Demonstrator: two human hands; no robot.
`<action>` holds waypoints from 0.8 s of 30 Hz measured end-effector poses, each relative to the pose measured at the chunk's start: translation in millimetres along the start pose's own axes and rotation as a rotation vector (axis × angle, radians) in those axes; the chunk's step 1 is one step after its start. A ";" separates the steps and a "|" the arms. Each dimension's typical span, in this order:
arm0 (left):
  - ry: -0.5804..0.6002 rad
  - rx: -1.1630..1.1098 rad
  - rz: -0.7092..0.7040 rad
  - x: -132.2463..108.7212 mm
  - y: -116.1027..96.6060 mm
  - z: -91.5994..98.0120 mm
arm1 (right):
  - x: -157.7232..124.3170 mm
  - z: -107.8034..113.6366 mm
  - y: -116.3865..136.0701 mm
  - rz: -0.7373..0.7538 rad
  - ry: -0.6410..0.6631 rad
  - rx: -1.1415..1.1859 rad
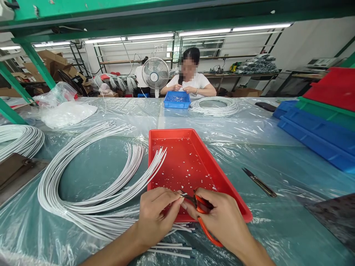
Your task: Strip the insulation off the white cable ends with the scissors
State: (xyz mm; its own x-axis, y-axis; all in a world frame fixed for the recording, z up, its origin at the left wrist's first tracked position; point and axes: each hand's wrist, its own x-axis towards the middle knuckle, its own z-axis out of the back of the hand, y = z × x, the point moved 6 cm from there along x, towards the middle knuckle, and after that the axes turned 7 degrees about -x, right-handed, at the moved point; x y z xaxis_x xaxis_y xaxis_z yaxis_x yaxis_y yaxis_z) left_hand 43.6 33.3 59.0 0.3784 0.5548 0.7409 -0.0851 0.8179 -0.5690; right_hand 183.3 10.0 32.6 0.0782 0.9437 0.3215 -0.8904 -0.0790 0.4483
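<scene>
1. On the table's far left: wire coil (19, 138) lying flat, w/ a plastic bag (65, 111) behind it.
2. Centre-left: big bundle of white wires (83, 184) curves round, ends fanned onto the left edge of the red tray (222, 177).
3. Left hand (155, 216) over the tray's near edge, fingers pinched together on a wire end, too small to make out; more wire ends lie under the wrist.
4. Right hand (224, 220) just beside it, clamped on orange-handled cutters (201, 212), tips meeting the left fingertips.
5. Tray floor speckled w/ small white bits.
6. Right of tray: dark tool (259, 182) lying alone on the plastic sheet.
7. Far right: stacked bins (318, 125), blue, green, red.
8. Opposite: another person seated behind a blue bin (176, 99).
</scene>
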 end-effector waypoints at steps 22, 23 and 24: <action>0.215 -0.176 0.338 -3.3 19.4 -9.0 | -0.6 -9.1 -8.1 -0.222 0.023 0.749; 0.228 -0.155 0.308 -3.6 18.5 -9.6 | -0.9 -10.3 -7.6 -0.229 0.031 0.780; 0.234 -0.125 0.273 -3.8 17.4 -10.0 | -1.1 -11.6 -7.3 -0.233 0.040 0.802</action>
State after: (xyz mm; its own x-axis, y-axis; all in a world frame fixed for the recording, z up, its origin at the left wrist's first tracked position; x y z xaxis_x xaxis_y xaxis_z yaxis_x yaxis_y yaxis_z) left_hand 49.8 44.0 42.7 0.5591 0.6878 0.4630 -0.1038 0.6121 -0.7839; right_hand 184.5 13.3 19.3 0.1914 0.9736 0.1242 -0.2627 -0.0711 0.9622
